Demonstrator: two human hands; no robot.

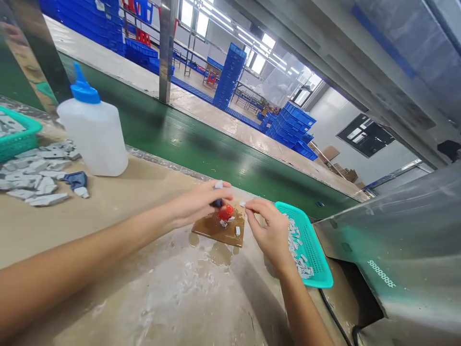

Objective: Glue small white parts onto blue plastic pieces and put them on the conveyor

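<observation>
Above a wet brown board (212, 232), my left hand (201, 199) is closed around a dark blue and grey piece (216, 203), mostly hidden by the fingers. Between the thumb and fingertips of my right hand (268, 225) is a small light grey piece (242, 204), just right of the board. A red round thing (226, 212) sits on the board below my left fingers. Beside it lie small grey pieces, one of them (237, 231) near the board's right edge. Liquid has pooled around the board.
A turquoise basket (319, 259) of small grey parts stands at the right. To the left are a white squeeze bottle (97, 137), a pile of grey parts (36, 175), a dark blue piece (76, 181) and another basket (21, 144). A green conveyor belt (180, 139) runs behind.
</observation>
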